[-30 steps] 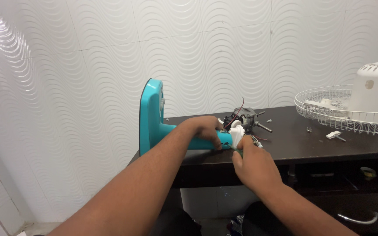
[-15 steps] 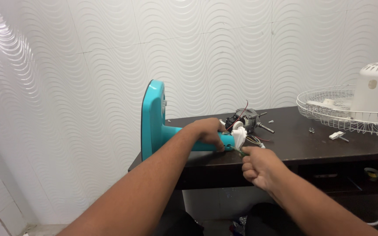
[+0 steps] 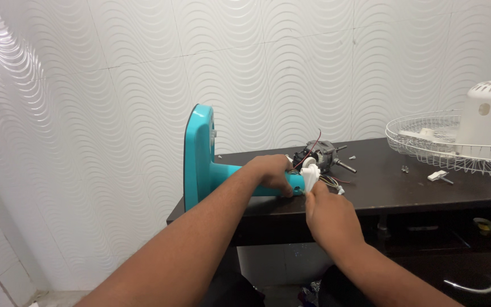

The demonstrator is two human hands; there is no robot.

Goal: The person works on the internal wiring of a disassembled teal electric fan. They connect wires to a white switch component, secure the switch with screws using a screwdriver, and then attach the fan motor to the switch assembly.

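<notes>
The right hand (image 3: 329,219) pinches the white plastic piece (image 3: 310,177) at the end of the teal fan stand (image 3: 203,165), fingers curled up from just below it. The left hand (image 3: 271,172) clasps the stand's neck directly beside that piece, so both hands meet at 1 spot. The neck's long axis runs left-right along the dark table (image 3: 393,190) (base disc upright at left). Since 0.5 s ago the right hand has risen back to the piece.

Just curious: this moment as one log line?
left hand: grips teal fan stand | right hand: pinches white piece | motor: behind
</notes>
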